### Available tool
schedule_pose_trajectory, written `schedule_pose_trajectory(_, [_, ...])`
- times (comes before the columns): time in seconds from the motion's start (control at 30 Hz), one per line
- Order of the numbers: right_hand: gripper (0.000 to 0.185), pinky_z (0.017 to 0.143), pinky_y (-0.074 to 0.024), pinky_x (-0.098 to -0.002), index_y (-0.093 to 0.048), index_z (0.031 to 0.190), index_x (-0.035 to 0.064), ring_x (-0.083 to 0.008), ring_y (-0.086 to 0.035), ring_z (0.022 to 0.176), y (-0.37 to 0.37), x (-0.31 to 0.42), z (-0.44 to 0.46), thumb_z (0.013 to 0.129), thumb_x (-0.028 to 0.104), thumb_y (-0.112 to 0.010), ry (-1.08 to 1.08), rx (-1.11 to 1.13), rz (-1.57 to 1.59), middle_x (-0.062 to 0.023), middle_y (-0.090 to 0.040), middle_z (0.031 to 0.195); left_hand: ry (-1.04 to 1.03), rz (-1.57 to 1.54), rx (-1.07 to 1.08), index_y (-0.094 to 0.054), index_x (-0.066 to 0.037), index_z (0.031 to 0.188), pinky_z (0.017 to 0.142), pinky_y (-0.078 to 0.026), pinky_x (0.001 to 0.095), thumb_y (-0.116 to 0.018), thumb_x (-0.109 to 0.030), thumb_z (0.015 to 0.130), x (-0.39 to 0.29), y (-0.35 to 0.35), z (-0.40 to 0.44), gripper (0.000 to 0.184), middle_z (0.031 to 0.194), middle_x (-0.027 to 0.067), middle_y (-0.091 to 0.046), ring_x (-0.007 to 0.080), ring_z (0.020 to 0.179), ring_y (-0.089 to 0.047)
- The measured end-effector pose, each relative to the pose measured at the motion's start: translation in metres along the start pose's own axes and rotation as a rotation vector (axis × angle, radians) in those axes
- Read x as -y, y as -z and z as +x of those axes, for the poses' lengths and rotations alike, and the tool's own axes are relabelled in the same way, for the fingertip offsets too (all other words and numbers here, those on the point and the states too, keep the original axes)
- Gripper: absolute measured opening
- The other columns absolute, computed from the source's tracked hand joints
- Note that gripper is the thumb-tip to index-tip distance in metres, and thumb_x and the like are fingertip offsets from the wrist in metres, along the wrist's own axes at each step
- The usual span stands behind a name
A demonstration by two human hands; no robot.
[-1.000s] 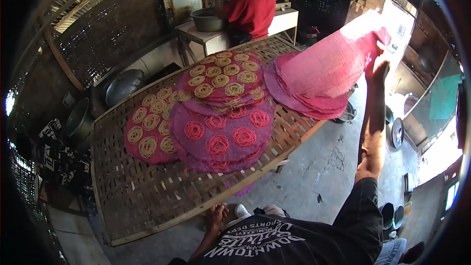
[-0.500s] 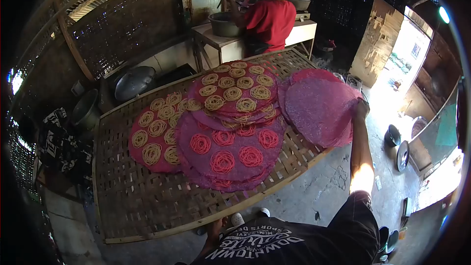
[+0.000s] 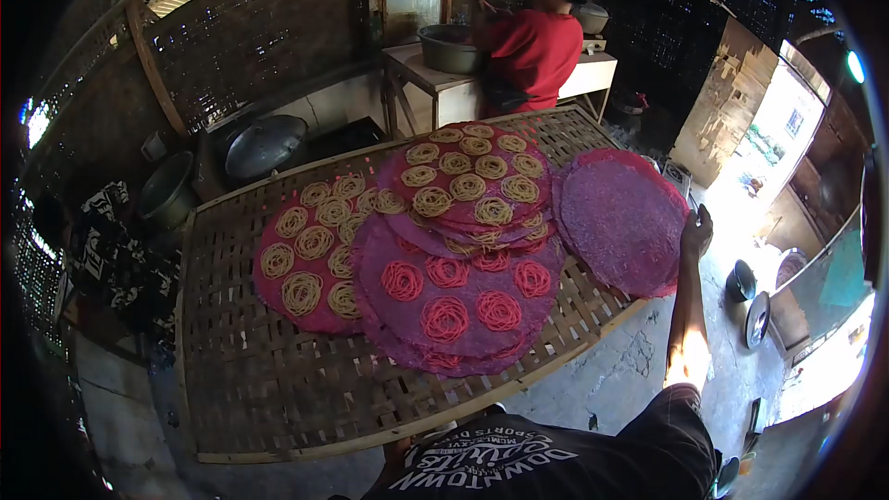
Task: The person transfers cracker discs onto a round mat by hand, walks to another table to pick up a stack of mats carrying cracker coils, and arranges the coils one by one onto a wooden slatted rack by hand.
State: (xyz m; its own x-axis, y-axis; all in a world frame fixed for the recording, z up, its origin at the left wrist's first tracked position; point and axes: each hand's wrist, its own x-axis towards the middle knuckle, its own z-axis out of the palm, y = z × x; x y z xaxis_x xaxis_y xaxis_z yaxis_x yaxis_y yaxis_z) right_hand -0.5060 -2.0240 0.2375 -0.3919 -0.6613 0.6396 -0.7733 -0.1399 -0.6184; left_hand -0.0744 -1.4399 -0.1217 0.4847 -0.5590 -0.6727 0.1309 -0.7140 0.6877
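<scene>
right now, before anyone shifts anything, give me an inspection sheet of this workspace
surface: woven slatted rack, gaps in its weave
job's things: plain purple stack at right; yellow-coiled stack at centre back, pink-coiled stack in front, yellow-coiled sheet at left
clutter: round metal vessel beyond the rack; round pan at right
hands: right hand at the plain stack's edge, grip unclear; left hand mostly hidden, grip unclear
cables: nothing seen
surroundings: person in red beside a basin; bright doorway at right
</scene>
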Motion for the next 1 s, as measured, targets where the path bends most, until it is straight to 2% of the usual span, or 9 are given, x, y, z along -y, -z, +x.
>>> schedule_pose_trajectory(0.1, [0.036,0.098,-0.0455,-0.0366,-0.062,0.122,-0.0011,-0.0269,-0.062,0.112,0.019,0.049,-0.030,0.093,0.020,-0.058,0.025,0.052,0.218,-0.0185,-0.066,0.117,-0.049,0.097,-0.046,-0.067,-0.005,0.097,0.061,-0.049,0.0295,-0.060,-0.031,0.091,-0.002,0.003,0.007,0.027,0.084,0.0040,-0.067,0.0124,0.071,-0.061])
schedule_pose_trajectory(0.2, [0.028,0.080,-0.0514,-0.0326,-0.067,0.113,-0.0021,-0.0184,-0.066,0.089,0.028,0.076,-0.066,0.091,0.015,-0.062,0.137,0.071,0.374,-0.0139,-0.069,0.097,-0.082,0.167,-0.087,-0.067,-0.005,0.097,0.061,-0.049,0.0295,-0.061,-0.031,0.090,0.001,0.009,0.008,0.027,0.084,0.0040,-0.067,0.0124,0.072,-0.062])
schedule_pose_trajectory(0.4, [0.014,0.059,-0.0430,-0.0234,-0.068,0.089,0.0004,-0.0071,-0.056,0.068,0.064,0.124,-0.150,0.090,0.014,-0.067,-0.048,0.346,0.416,-0.0039,-0.066,0.081,-0.151,0.291,-0.154,-0.067,-0.005,0.097,0.063,-0.049,0.0297,-0.063,-0.031,0.089,0.007,0.018,0.009,0.027,0.085,0.0040,-0.067,0.0123,0.073,-0.062])
schedule_pose_trajectory(0.5, [0.020,0.053,-0.0346,-0.0232,-0.054,0.072,0.0041,-0.0052,-0.045,0.060,0.069,0.133,-0.183,0.087,0.008,-0.067,0.031,0.240,0.356,0.0019,-0.054,0.068,-0.191,0.354,-0.192,-0.067,-0.005,0.097,0.063,-0.050,0.0298,-0.064,-0.031,0.088,0.011,0.023,0.008,0.027,0.085,0.0040,-0.067,0.0123,0.074,-0.062])
schedule_pose_trajectory(0.6, [0.023,0.055,-0.0347,-0.0270,-0.044,0.071,0.0042,-0.0094,-0.040,0.060,0.062,0.127,-0.205,0.079,0.000,-0.064,0.107,0.095,0.309,-0.0002,-0.043,0.064,-0.242,0.425,-0.241,-0.067,-0.005,0.096,0.064,-0.050,0.0298,-0.064,-0.031,0.087,0.017,0.025,0.007,0.027,0.085,0.0040,-0.067,0.0122,0.074,-0.062])
schedule_pose_trajectory(0.7, [0.027,0.053,-0.0276,-0.0249,-0.037,0.072,0.0078,-0.0067,-0.031,0.060,0.066,0.136,-0.221,0.079,-0.004,-0.060,0.153,0.036,0.298,0.0042,-0.031,0.065,-0.307,0.495,-0.304,-0.066,-0.005,0.096,0.065,-0.050,0.0299,-0.065,-0.031,0.087,0.023,0.028,0.004,0.027,0.085,0.0040,-0.068,0.0122,0.075,-0.062])
schedule_pose_trajectory(0.73, [0.027,0.054,-0.0279,-0.0257,-0.037,0.073,0.0078,-0.0076,-0.031,0.061,0.068,0.141,-0.227,0.080,-0.005,-0.059,0.044,0.071,0.354,0.0033,-0.033,0.066,-0.334,0.520,-0.327,-0.066,-0.005,0.096,0.065,-0.050,0.0299,-0.066,-0.031,0.086,0.027,0.028,0.003,0.027,0.086,0.0040,-0.068,0.0122,0.075,-0.062])
schedule_pose_trajectory(0.97, [0.032,0.051,-0.0281,-0.0260,-0.036,0.068,0.0075,-0.0075,-0.030,0.057,0.071,0.158,-0.246,0.081,0.000,-0.064,-0.018,0.088,0.429,0.0049,-0.033,0.061,-0.558,0.780,-0.572,-0.066,-0.005,0.096,0.067,-0.050,0.0301,-0.068,-0.031,0.084,0.055,0.035,-0.008,0.028,0.086,0.0041,-0.068,0.0121,0.077,-0.063])
schedule_pose_trajectory(1.0, [0.033,0.051,-0.0285,-0.0265,-0.035,0.067,0.0074,-0.0076,-0.030,0.056,0.072,0.155,-0.246,0.081,0.001,-0.065,-0.042,0.111,0.460,0.0049,-0.032,0.060,-0.513,0.732,-0.511,-0.066,-0.005,0.096,0.067,-0.051,0.0304,-0.068,-0.031,0.084,0.058,0.035,-0.009,0.028,0.086,0.0044,-0.068,0.0128,0.077,-0.063])
